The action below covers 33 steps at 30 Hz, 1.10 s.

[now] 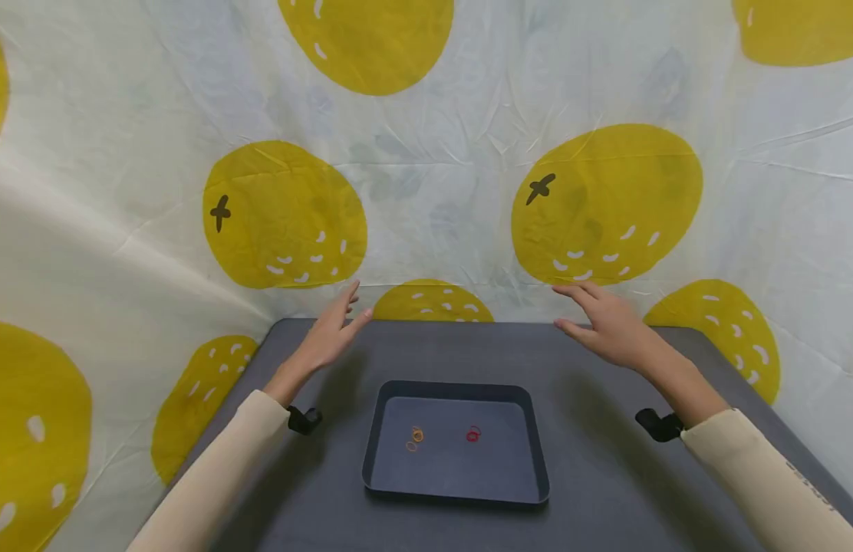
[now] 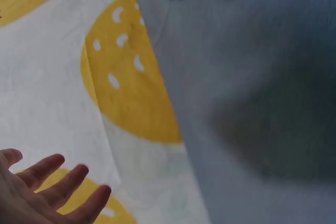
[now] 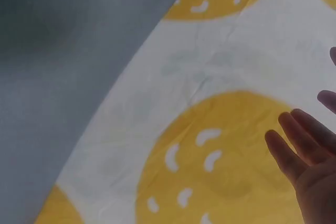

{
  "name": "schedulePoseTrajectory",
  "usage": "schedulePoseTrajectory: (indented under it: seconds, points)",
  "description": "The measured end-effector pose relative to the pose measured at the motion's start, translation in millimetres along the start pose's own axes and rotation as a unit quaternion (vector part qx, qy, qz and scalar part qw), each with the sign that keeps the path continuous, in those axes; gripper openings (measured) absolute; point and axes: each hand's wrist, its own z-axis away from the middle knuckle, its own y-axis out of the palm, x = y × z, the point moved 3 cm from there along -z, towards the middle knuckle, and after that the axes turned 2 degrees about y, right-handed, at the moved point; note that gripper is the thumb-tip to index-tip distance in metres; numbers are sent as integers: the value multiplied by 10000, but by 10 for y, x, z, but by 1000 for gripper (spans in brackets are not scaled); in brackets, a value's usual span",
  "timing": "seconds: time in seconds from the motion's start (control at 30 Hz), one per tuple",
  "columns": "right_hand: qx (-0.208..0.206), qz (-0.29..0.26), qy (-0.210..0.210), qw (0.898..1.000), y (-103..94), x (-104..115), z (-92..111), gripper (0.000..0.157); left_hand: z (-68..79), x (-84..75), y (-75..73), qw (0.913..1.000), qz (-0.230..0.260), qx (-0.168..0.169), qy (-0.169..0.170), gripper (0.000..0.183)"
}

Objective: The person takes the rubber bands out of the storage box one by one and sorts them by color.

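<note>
In the head view my left hand point(image 1: 327, 335) is held up over the back left of the table, its fingers extended and holding nothing. Opposite it, my right hand point(image 1: 609, 325) hovers over the back right, also bare, with fingers stretched out. Between and below them lies a dark grey tray point(image 1: 456, 498). Inside it are several yellow-orange rubber bands point(image 1: 416, 435) on the left and a few red rubber bands point(image 1: 473, 435) toward the right. The left wrist view shows spread fingers point(image 2: 68, 184); in the right wrist view the fingers point(image 3: 302, 140) are likewise apart.
The grey table point(image 1: 461, 349) meets a white cloth point(image 1: 433, 215) printed with yellow fruit shapes, hanging behind and along both sides. Black wrist cameras point(image 1: 304, 420) are strapped under both wrists. Both arms cast shadows on the table beside the tray.
</note>
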Motion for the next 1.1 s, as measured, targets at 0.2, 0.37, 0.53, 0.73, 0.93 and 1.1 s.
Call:
schedulePoseTrajectory:
  seconds: [0.2,0.37,0.53,0.73,0.93,1.1]
  points:
    - [176,-381,-320,9986,205,266,46,54,200,74,242,9947,932,184,-399,64]
    - [322,-744,-459,9957,330,471,66,52,348,117,442,9836,1701,221,-562,48]
    - [549,-1243,-396,9899,455,663,42,51,430,250,672,9777,1947,28,-782,36]
    - [823,-1841,-431,9785,658,870,-10,47,504,288,830,9727,1968,152,-1225,37]
    - [1136,-2241,-544,9664,880,1038,-114,42,576,338,958,9666,2081,665,-1342,40]
    - [1431,-2568,-575,9541,1058,1134,-202,39,608,373,1021,9563,2402,832,-1445,43]
